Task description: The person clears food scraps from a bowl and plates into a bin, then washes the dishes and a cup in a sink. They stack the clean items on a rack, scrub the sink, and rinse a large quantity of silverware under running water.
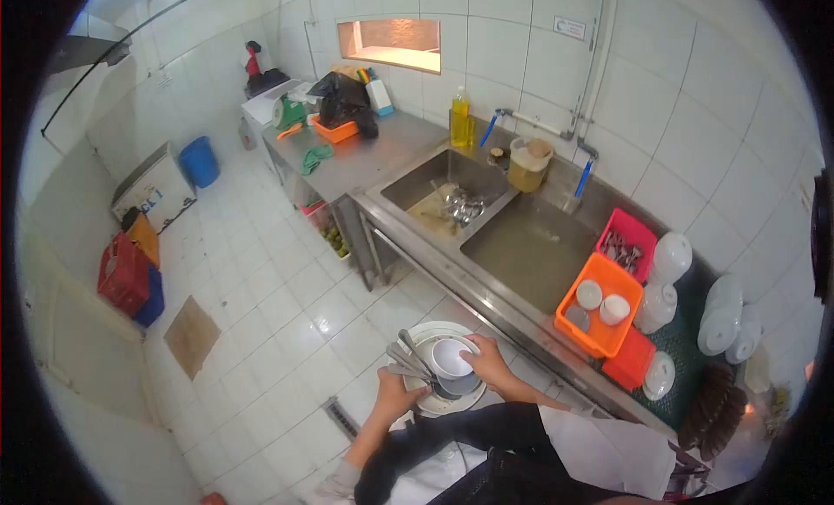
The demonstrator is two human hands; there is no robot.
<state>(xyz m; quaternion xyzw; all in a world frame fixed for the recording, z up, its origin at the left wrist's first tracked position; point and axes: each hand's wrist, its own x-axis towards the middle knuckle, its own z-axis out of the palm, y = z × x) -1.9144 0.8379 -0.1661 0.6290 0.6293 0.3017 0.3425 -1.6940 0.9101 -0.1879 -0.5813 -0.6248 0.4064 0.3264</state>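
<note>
A stack of white plates [421, 333] is held in front of my body, over the floor beside the sink counter. My left hand [400, 395] is closed on the stack's left edge, close to the handles of several spoons [404, 359]. On the other side, my right hand [491, 366] is closed on the right edge, its thumb by a small white bowl [452, 357]. Below that bowl, a grey bowl [460, 384] rests on the top plate. The undersides of the plates and most of my fingers are hidden.
Cutlery lies in the left sink basin [408, 192]; murky water fills the right basin [530, 253]. An orange basket [569, 283] with small bowls, a pink basket [638, 222] with cutlery, and stacked white dishes [656, 309] stand right. A steel table [373, 153] adjoins the sinks.
</note>
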